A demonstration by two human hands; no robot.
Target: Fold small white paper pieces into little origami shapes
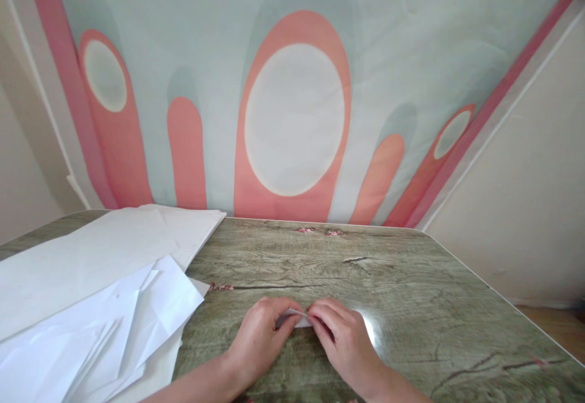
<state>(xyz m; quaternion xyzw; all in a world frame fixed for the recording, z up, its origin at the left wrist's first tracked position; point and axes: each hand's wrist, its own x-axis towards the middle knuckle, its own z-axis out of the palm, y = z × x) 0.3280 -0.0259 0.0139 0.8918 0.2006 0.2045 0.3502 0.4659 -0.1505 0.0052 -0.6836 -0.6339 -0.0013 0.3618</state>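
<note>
A small folded piece of white paper (302,321) is held between my two hands, just over the wood-patterned table. My left hand (265,330) pinches its left end between thumb and fingers. At the right end, the thumb and fingertips of my right hand (343,337) close on the same paper. The fingertips of both hands nearly meet and cover much of it, so its full shape is hidden.
Large white sheets (114,238) lie stacked on the table's left side. Several smaller white paper pieces (169,305) are piled over them, nearer to me. The wood-patterned table (411,293) reaches back to a wall hanging (292,128) with coral and green shapes.
</note>
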